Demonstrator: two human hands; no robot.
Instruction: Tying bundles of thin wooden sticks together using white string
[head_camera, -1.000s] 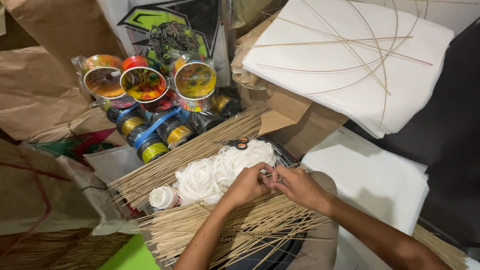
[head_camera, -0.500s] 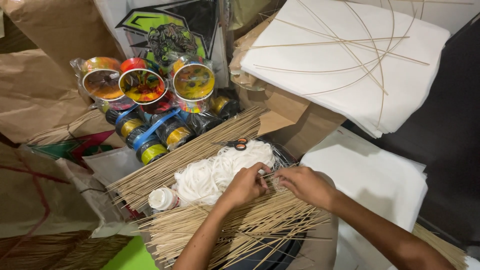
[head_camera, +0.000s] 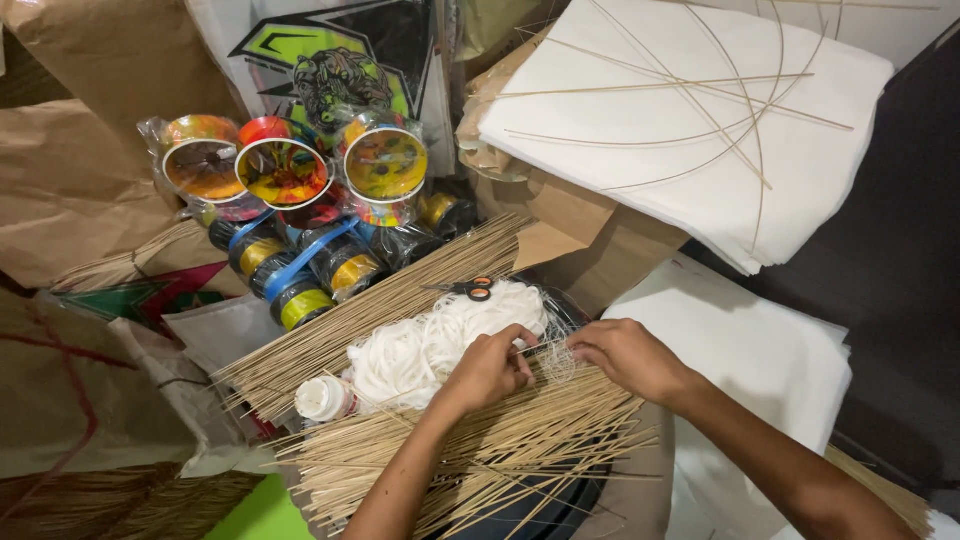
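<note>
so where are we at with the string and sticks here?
Looks done: white sheets stacked, a few thin sticks laid across the top one. In hand: left hand and right hand meet at the white string pile, pinching strands over the stick bundle. Left: most sticks lie loose, scissors and the small white bottle untouched.

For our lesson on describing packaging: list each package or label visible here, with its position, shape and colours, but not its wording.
Printed plastic bag: top centre, upright, black with green graphic.
Wrapped spools: left of centre, round, clear film, multicoloured faces.
Small bottle: beside the white string, white, cylindrical.
Brown paper wrapping: left, crumpled.
</note>
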